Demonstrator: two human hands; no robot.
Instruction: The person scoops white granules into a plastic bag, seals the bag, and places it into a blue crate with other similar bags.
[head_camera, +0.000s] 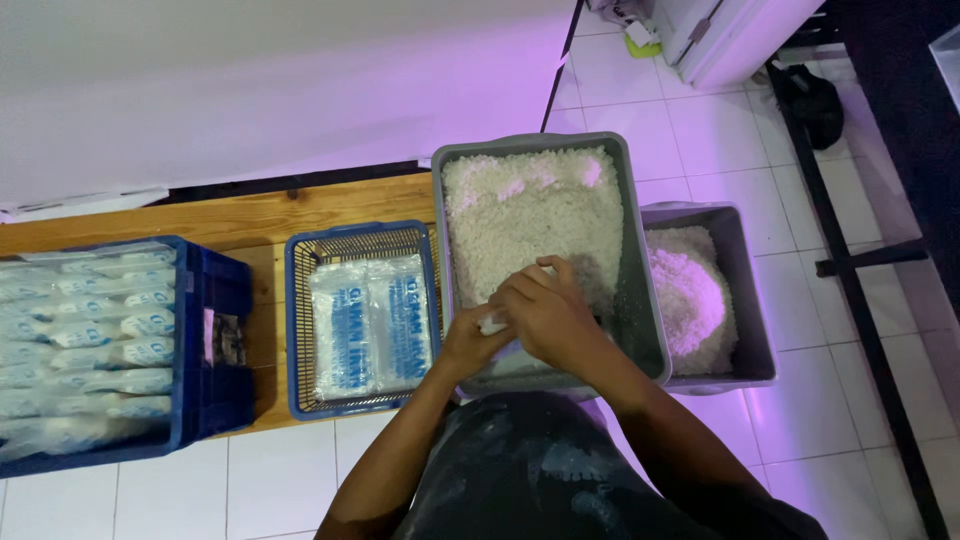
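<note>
Grey bin (632, 200) of white grains (520, 210), frame centre: left hand (470, 340) pinches a small clear bag (492, 322) low over the bin so spills fall back, right hand (545, 310) cupped closed over its mouth; flat bags (370, 325) stacked in blue basket (296, 330), left.

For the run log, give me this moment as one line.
left hand: on small clear bag | right hand: over same bag | below: grey tub of white grains | beside: blue basket of printed bags
</note>
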